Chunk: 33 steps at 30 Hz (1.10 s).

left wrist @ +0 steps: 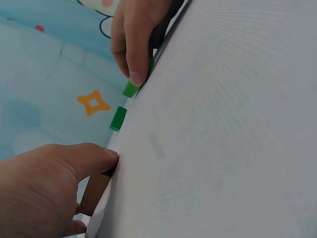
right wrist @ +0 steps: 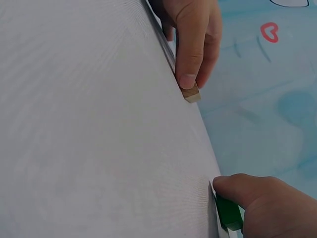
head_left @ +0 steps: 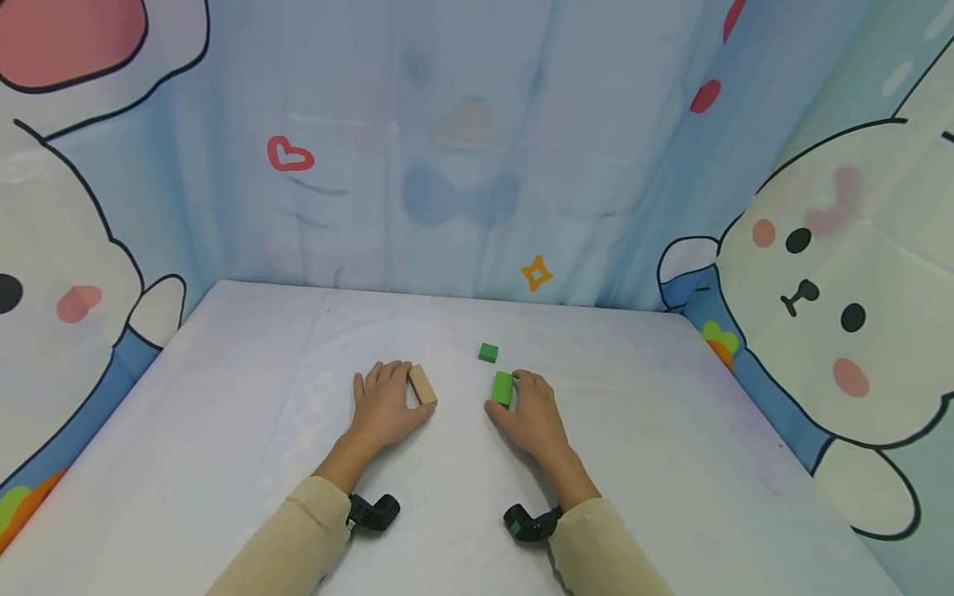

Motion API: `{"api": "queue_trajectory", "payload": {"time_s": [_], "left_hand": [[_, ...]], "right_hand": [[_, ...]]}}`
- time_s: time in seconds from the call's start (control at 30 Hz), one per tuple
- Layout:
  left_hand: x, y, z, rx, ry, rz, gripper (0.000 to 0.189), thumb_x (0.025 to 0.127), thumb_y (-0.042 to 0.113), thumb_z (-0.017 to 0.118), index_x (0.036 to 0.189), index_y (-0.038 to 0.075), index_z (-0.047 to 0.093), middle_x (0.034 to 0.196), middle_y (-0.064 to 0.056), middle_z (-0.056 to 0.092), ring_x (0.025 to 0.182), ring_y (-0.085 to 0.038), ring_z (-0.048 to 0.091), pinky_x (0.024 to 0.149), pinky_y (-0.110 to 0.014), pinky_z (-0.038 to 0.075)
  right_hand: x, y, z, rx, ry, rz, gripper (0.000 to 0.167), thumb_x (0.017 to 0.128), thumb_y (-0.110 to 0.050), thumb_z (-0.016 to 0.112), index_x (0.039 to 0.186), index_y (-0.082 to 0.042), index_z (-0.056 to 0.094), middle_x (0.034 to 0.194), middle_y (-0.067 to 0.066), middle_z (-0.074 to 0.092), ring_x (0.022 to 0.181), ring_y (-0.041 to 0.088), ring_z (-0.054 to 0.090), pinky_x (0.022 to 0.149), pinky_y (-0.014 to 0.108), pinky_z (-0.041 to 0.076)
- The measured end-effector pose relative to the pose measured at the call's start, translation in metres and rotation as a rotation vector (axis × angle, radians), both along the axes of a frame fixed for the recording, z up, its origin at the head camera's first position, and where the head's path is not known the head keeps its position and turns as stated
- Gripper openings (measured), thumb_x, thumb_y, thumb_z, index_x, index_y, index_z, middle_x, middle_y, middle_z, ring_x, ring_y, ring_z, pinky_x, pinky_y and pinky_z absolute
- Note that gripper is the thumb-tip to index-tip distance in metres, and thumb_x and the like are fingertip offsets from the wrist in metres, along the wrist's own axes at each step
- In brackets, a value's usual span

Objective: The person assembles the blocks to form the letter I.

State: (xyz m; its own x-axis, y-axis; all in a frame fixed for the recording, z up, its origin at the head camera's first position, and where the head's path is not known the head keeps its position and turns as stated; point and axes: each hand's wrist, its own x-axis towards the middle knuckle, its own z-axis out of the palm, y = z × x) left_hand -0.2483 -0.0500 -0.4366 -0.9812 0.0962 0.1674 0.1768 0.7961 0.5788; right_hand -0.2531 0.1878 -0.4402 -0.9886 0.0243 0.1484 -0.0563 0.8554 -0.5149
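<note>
On the white tabletop, my left hand (head_left: 385,403) grips a plain wooden block (head_left: 421,386) lengthwise, thumb at its near end and fingers at the far end. To the right, my right hand (head_left: 532,414) holds a light green block (head_left: 503,387) the same way, thumb nearest me. Just beyond that block sits a smaller green block (head_left: 488,353), untouched by either hand. The left wrist view shows the wooden block (left wrist: 95,193) under the left thumb. In the right wrist view the green block (right wrist: 229,214) is partly covered by the right thumb and palm.
A white cloth (head_left: 462,497) covers the table. Behind it hangs a light blue cartoon-printed curtain (head_left: 358,207), which also runs down both sides. Each wrist wears a black camera band (head_left: 376,511).
</note>
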Motion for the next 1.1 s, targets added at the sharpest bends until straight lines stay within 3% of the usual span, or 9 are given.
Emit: {"api": "queue_trajectory", "payload": {"time_s": [1.1], "left_hand": [[0.001,0.0,0.0,0.043,-0.007,-0.009,0.075,0.085,0.04,0.081,0.142,0.003,0.05,0.15,-0.021,0.052,0.15,-0.047,0.032,0.122,-0.072,0.008]], "right_hand": [[0.024,-0.01,0.01,-0.08,-0.05,0.05,0.078,0.092,-0.036,0.077,0.149,0.004,0.043,0.149,0.025,0.053,0.138,0.04,0.052,0.113,0.054,0.046]]}}
